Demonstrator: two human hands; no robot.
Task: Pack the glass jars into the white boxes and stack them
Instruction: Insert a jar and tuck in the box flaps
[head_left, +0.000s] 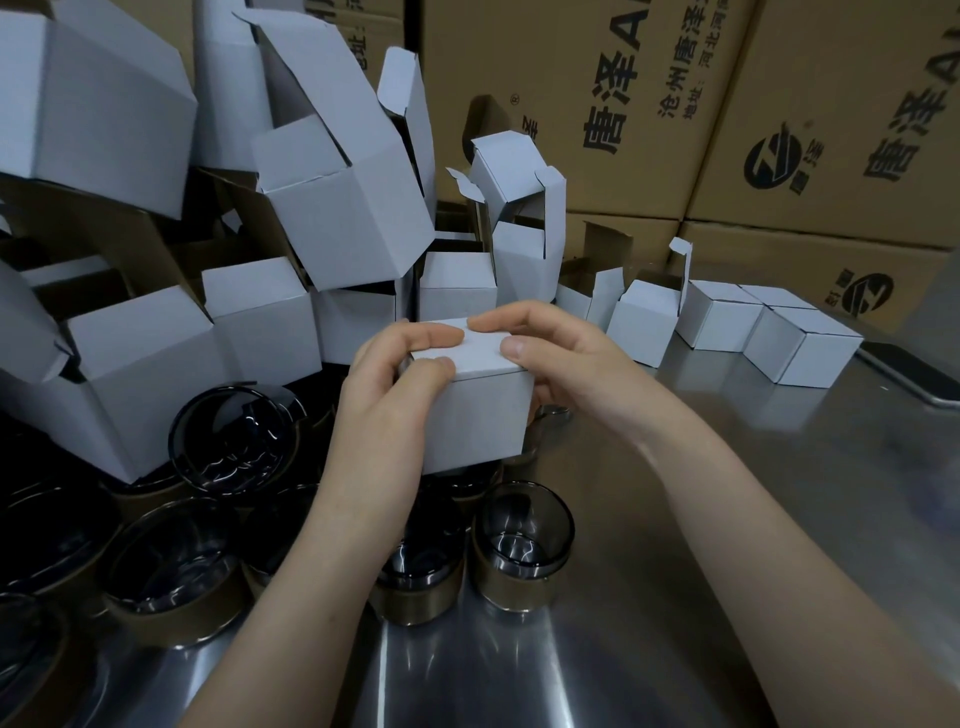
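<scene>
While left hand (384, 400) and right hand (556, 348) grip one white box (480, 415) over the table (675, 519) middle, its closed lid faces up; near-cubic, no clear long axis. Three closed boxes (802, 348) at far-right edge. Glass jars (522, 551) near-left, partly hidden.

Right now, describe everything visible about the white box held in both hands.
The white box is a small cardboard cube, lid closed, one corner turned toward the camera. The left hand grips its left side, thumb on the top edge; the right hand holds the right side, fingers pressing the lid. Dark glass jars stand below it.
</scene>
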